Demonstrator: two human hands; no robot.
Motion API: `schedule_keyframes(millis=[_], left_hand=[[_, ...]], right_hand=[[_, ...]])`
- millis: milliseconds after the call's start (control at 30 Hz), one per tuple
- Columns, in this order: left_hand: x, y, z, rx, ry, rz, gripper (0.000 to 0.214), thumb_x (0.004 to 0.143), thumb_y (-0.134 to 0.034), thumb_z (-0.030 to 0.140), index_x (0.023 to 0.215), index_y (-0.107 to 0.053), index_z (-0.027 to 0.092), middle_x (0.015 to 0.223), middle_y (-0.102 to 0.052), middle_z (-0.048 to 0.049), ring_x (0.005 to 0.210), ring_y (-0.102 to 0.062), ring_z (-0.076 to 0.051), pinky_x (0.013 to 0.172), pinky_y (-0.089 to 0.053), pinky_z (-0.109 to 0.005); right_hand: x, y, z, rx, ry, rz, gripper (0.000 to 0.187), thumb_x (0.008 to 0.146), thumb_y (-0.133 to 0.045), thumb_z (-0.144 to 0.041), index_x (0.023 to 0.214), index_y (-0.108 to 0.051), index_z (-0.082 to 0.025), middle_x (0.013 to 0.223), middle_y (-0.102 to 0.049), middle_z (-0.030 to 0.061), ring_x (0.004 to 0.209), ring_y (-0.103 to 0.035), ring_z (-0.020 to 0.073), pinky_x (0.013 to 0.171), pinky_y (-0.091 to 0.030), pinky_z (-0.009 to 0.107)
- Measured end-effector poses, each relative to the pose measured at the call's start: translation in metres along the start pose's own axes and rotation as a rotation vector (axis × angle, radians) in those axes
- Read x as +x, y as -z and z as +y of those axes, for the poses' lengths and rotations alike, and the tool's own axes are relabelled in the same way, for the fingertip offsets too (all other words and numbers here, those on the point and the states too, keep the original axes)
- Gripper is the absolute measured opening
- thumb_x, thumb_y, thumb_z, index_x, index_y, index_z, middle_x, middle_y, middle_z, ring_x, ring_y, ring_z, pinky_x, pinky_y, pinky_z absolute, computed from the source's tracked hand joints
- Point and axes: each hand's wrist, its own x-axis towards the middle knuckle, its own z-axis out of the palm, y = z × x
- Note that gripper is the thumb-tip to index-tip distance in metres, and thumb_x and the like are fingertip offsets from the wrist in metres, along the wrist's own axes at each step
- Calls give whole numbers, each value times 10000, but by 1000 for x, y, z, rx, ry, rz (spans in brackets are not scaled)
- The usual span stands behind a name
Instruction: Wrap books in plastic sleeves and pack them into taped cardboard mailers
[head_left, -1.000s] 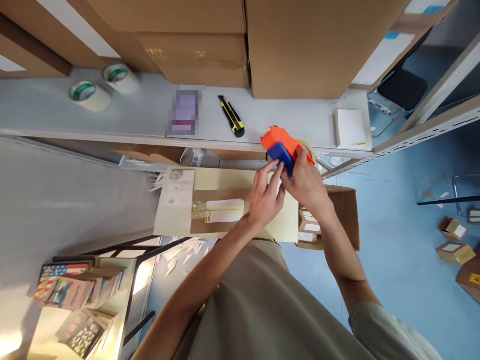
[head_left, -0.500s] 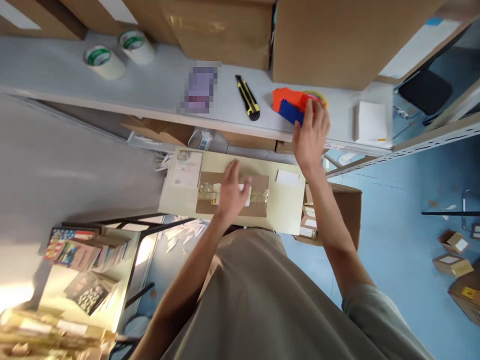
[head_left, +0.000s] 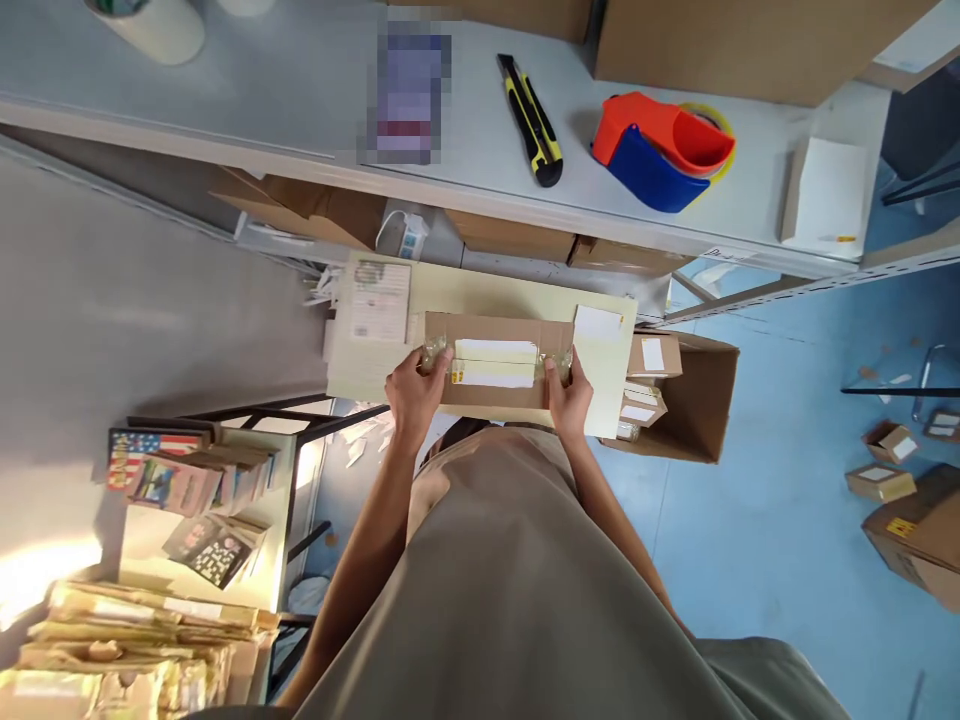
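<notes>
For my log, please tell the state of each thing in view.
Parcel: taped, gripped at both ends.
Left hand: closed on parcel.
Right hand: closed on parcel.
Dispenser: lying on shelf, untouched.
Knife: lying on shelf.
Carton: open, small boxes inside.

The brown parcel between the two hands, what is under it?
A pale yellow board, showing beyond the brown parcel at both ends. The left hand and right hand grip those ends. What lies beneath is covered.

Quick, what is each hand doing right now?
Left hand: closed, gripping the left end of the taped cardboard parcel.
Right hand: closed, gripping the right end of the same parcel.
</notes>
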Motion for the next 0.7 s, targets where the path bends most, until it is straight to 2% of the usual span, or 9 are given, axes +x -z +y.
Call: schedule_keyframes(millis=[100,200,300,433,533,600,700], left_hand=[[10,4,-13,-65,-40,-60,420,1023,-653,608,1010,-854,240,863,-826,-65,924,-764,-284,881,-545,-340],[14,15,-25,-142,-100,-130,389,1034,-628,527,1072,-863,219,1020,-862,-87,981,-775,-275,903,-557,-331],[19,34,-34,-258,-268,-183,399,1075,-562,494,1093,-832,200,1121,-843,-109,1021,-761,-248,960,-579,-315],[41,56,-49,-383,-508,-180,364,1087,-573,500,1141,-785,210,1227,-761,-124,1133,-724,-244,1055,-606,-332],[60,54,-67,-431,-527,-259,319,1063,-618,484,1146,-765,213,1227,-724,-116,1107,-728,-229,1021,-640,-339],[69,43,-82,-458,-475,-340,323,1044,-622,470,1156,-764,203,1271,-731,-130,1126,-746,-229,1012,-650,-341],[77,20,-107,-449,-345,-461,356,1012,-620,427,1203,-787,177,1334,-775,-162,1230,-761,-264,1092,-634,-378]], right_hand=[[-1,2,5,98,24,52,886,1122,-288,-698,1675,-591,-75,1285,-839,162,1105,-740,270,920,-601,321],[-12,9,2,109,39,86,898,1104,-285,-741,1573,-685,-88,1234,-840,151,1104,-731,290,929,-608,356],[-29,21,-5,93,91,117,830,1118,-305,-728,1491,-737,-125,1201,-820,168,1169,-726,330,994,-613,434],[-51,26,-7,109,208,264,631,1089,-480,-677,1407,-773,-218,1477,-699,206,1430,-640,351,1165,-578,514],[-59,7,4,136,185,225,554,1059,-534,-641,1331,-764,-217,1495,-660,206,1385,-671,315,1135,-617,459],[-59,-17,17,149,154,169,536,1056,-496,-603,1335,-727,-208,1452,-673,202,1318,-708,286,1108,-631,432],[-56,-58,42,167,105,127,571,1029,-430,-570,1396,-652,-193,1294,-749,178,1162,-754,261,1018,-652,431]])
